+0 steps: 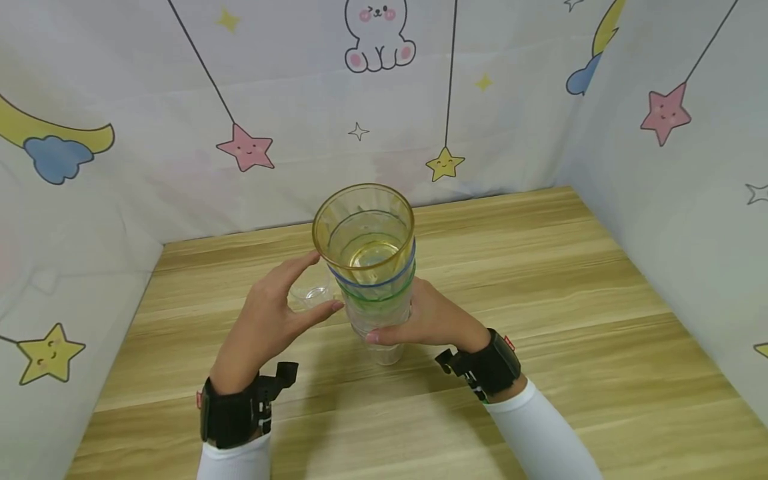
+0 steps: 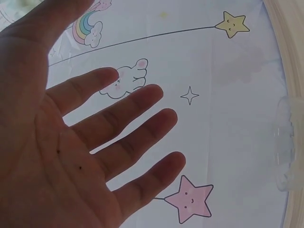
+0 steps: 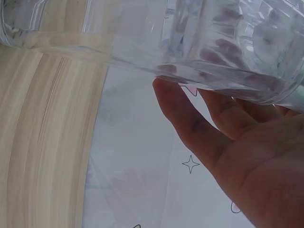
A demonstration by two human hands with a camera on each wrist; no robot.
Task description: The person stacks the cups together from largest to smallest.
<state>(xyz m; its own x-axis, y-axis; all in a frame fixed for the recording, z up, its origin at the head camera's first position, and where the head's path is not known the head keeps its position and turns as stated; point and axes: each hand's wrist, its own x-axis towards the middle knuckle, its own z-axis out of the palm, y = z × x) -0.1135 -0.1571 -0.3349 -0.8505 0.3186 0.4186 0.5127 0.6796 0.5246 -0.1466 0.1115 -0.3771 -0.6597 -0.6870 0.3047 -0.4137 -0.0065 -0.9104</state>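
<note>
A stack of nested see-through cups (image 1: pixel 384 293) rises in the middle of the head view, with yellow, blue and green rims at its top and clear plastic lower down. My right hand (image 1: pixel 441 317) grips the stack below the coloured rims, thumb across the near side; in the right wrist view its fingers (image 3: pixel 190 121) lie against the clear wall. My left hand (image 1: pixel 273 317) is beside the upper left of the stack, and the left wrist view shows its fingers (image 2: pixel 137 130) spread with nothing in them. Whether the stack's base meets the table cannot be told.
A small clear plastic container (image 1: pixel 315 293) stands on the wood-grain table (image 1: pixel 540 300) behind my left hand. White cloth walls (image 1: pixel 312 87) printed with stars, moons and a bear enclose the back and both sides.
</note>
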